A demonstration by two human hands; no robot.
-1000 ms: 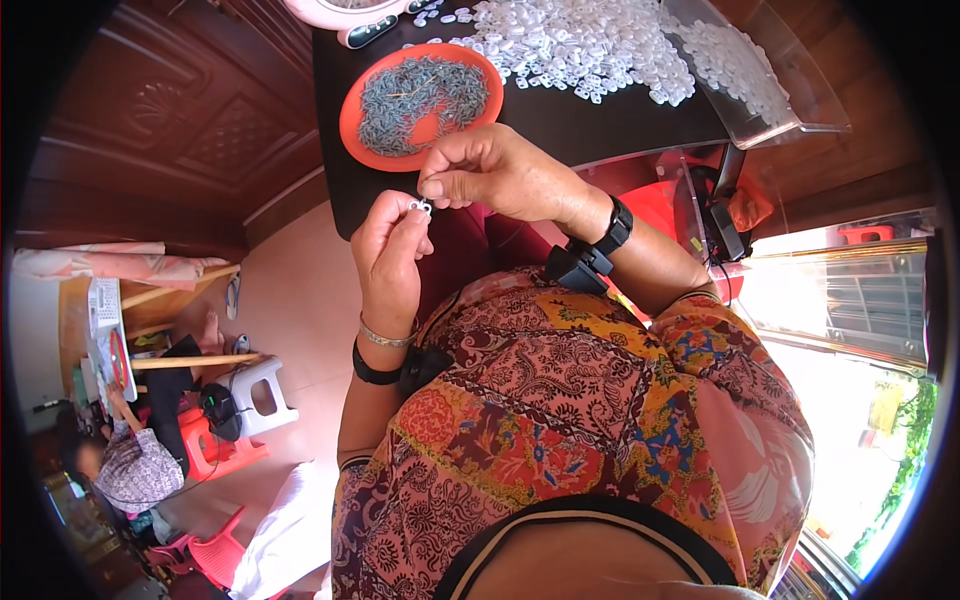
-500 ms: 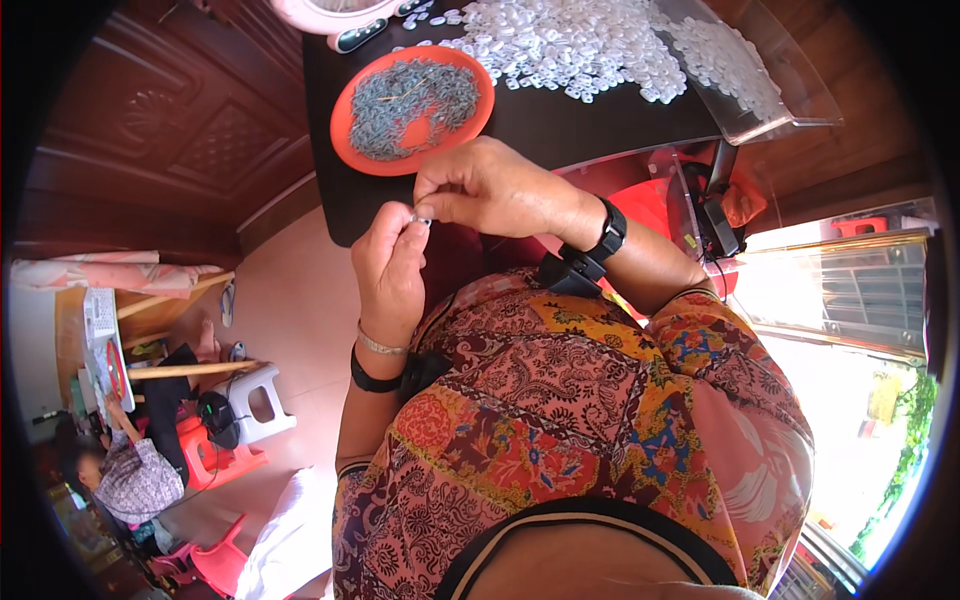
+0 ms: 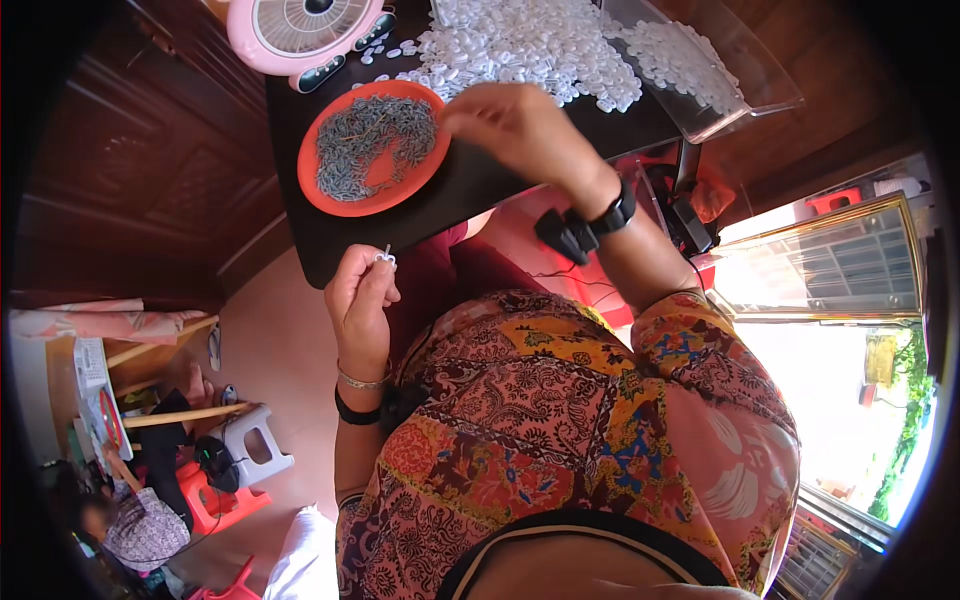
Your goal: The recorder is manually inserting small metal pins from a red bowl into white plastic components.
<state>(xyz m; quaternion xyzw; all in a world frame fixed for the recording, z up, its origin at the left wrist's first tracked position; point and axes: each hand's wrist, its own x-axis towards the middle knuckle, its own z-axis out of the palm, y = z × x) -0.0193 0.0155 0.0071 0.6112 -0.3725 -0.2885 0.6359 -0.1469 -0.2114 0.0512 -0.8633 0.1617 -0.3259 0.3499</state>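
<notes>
Between the thumb and forefinger of my left hand (image 3: 362, 308) is a small white plastic piece (image 3: 385, 260) with a thin grey pin standing up out of it. My right hand (image 3: 520, 130) is over the table, just right of the orange plate (image 3: 388, 197). Its fingers are bent and smeared by motion, so what they hold, if anything, cannot be made out. Many small grey metal pins (image 3: 345, 140) lie on the plate, with a bare patch among them. Behind my right hand spreads a heap of small white plastic pieces (image 3: 530, 40).
A pink fan (image 3: 300, 35) stands at the table's far left. A clear plastic tray (image 3: 730, 120) at the right end holds more white pieces. The dark table's (image 3: 470, 190) near edge is in front of me. Another person (image 3: 145, 525) sits at the left beside stools (image 3: 255, 450).
My hands have come apart. The right one moved away toward the heap, while the left stays low with the white piece. The view has shifted, showing more of the fan.
</notes>
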